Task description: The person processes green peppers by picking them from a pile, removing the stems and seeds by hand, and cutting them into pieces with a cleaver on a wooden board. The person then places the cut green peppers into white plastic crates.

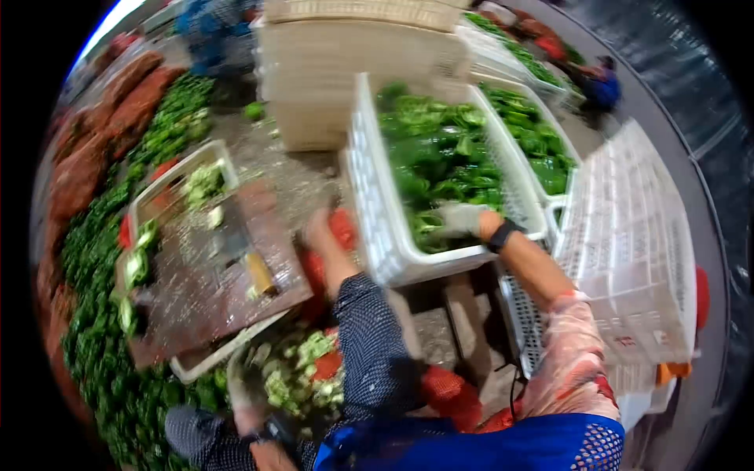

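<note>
My right hand point(462, 220), in a pale glove, is at the near end of a white crate point(463, 257) filled with green peppers point(444, 149). Its fingers are blurred among the peppers there. My left hand point(245, 377), also gloved, hangs low beside my knee, near pale green pepper scraps point(302, 373); its fingers are smeared by motion. On the wet brown cutting board point(204, 275) at the left lies a knife with a yellowish handle point(260, 273). Cut pepper pieces point(135, 267) rest along the board's left edge.
Green peppers point(102, 353) are heaped at the far left beside red mesh sacks point(102, 133). Behind the crate stands a large tan box point(314, 94). A second pepper crate point(534, 133) and stacked white crates point(628, 251) are at the right. Other people point(603, 86) are in the background.
</note>
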Available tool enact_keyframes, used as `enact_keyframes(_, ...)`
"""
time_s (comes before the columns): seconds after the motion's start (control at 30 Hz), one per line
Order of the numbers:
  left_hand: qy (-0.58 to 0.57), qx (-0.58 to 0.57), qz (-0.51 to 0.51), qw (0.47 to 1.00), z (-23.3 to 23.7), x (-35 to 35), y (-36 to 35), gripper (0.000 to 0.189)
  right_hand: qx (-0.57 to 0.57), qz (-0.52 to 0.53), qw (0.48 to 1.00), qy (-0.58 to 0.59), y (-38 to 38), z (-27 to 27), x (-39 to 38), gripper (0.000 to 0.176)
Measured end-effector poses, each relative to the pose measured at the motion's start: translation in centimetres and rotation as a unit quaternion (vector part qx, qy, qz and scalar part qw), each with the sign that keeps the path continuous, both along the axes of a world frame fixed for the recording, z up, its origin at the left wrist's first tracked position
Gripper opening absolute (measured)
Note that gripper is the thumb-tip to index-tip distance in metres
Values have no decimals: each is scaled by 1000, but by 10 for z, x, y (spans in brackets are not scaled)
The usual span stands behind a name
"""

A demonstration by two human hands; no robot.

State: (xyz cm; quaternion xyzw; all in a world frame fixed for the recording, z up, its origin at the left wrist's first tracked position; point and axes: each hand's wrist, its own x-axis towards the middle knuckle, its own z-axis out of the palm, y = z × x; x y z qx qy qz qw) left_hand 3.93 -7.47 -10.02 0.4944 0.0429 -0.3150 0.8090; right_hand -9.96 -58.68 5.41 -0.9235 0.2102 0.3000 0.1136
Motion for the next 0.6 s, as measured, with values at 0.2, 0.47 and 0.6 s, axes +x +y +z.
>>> enact_keyframes(0.2, -5, -85, 62, 994, 21, 3, 42, 52, -106, -48, 969, -219, 0, 32, 28, 67)
enact_keyframes(0.47, 12, -86, 84, 993, 24, 6, 79, 47, 88, 219, 928, -289, 279, 83, 212, 55)
enact_keyframes(0.6, 2, -137, 68, 988, 2, 16, 89, 66, 99, 386, 865, -305, 418, 38, 335, 57)
